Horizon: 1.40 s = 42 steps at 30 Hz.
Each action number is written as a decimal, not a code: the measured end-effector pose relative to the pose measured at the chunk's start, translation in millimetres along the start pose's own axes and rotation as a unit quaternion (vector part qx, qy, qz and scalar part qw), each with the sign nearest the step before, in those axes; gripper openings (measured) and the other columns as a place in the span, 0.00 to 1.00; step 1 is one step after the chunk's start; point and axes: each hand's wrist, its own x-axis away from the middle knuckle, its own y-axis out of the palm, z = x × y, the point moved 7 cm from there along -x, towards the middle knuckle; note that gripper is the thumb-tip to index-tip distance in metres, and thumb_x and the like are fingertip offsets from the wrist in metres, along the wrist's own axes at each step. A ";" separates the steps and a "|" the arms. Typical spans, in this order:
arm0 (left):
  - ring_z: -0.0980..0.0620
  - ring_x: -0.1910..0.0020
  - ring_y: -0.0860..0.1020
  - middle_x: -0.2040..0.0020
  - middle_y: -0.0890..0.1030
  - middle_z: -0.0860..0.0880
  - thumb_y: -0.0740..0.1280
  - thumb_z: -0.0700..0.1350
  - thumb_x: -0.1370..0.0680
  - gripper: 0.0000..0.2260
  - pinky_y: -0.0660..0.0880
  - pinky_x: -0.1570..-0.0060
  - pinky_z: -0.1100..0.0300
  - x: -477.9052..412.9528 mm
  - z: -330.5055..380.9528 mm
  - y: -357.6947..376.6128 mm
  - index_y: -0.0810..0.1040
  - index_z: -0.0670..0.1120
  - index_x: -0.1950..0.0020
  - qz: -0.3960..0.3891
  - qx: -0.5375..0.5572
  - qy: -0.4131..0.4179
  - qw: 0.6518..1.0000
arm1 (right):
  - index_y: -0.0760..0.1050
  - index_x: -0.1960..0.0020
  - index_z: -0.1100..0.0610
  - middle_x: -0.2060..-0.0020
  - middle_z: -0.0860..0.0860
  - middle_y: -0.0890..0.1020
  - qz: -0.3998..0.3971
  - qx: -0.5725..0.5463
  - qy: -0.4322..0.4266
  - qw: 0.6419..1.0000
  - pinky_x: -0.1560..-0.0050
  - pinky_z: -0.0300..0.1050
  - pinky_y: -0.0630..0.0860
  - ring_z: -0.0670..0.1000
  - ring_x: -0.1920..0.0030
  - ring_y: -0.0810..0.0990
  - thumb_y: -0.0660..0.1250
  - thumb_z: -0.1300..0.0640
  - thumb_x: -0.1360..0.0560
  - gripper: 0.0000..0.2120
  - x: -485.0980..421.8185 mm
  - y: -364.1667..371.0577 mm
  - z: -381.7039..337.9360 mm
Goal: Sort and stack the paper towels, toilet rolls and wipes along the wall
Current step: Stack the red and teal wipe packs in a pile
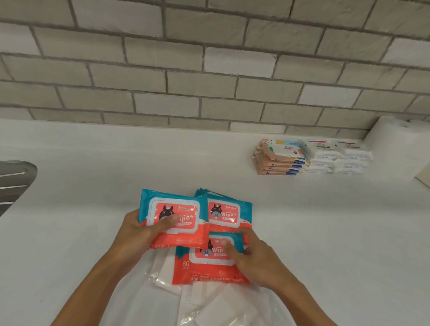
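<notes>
White counter (87, 158) meets a grey brick wall (163, 63). Near centre, the left hand (138, 231) grips one blue-and-red wipes pack (175, 217) by its left end. The right hand (252, 259) pinches the far edge of a nearer pack (205, 267). Stacked wipes (311, 157) sit far right by the wall, beside paper towel rolls (390, 137).

3 teal-red wipes packs (225, 212) overlap, left 1 raised; peach stack (277, 160), white stack (336, 159), towel rolls (393, 135) abreast far right.

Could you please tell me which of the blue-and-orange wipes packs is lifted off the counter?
The leftmost pack, held up in the left grip with the thumb across its lid; the others lie flat, the right grip pinching the nearest pack.
</notes>
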 end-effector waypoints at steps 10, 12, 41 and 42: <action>0.48 0.56 0.85 0.52 0.85 0.51 0.73 0.56 0.37 0.20 0.83 0.60 0.54 5.9 -9.6 -12.0 0.78 0.54 0.46 0.019 -0.010 -0.006 1.000 | 0.56 0.32 0.37 0.38 0.40 0.76 0.023 0.082 0.026 0.996 0.36 0.53 0.75 0.47 0.41 0.79 0.63 0.22 0.41 0.42 -0.2 9.0 -11.6; 0.48 0.57 0.85 0.52 0.85 0.51 0.73 0.56 0.37 0.20 0.82 0.62 0.56 7.6 -9.6 -12.5 0.78 0.54 0.47 0.021 -0.010 -0.006 1.000 | 0.58 0.33 0.39 0.39 0.40 0.76 0.035 0.058 0.025 0.997 0.37 0.51 0.76 0.47 0.42 0.80 0.68 0.25 0.39 0.41 0.0 7.0 -13.4; 0.45 0.55 0.85 0.52 0.85 0.47 0.74 0.52 0.36 0.19 0.82 0.58 0.49 3.0 -3.0 -16.4 0.79 0.53 0.47 0.013 0.065 -0.015 0.998 | 0.66 0.43 0.46 0.53 0.41 0.75 0.153 -0.241 0.004 0.958 0.66 0.31 0.78 0.41 0.58 0.80 0.80 0.54 0.35 0.29 13.3 -13.9 -10.7; 0.45 0.54 0.85 0.52 0.85 0.47 0.74 0.52 0.36 0.19 0.82 0.58 0.49 2.7 -2.5 -15.0 0.79 0.52 0.47 0.014 0.075 -0.017 0.997 | 0.66 0.43 0.45 0.51 0.43 0.76 0.155 -0.261 0.006 0.953 0.65 0.33 0.80 0.43 0.57 0.81 0.81 0.54 0.36 0.30 13.7 -15.9 -8.6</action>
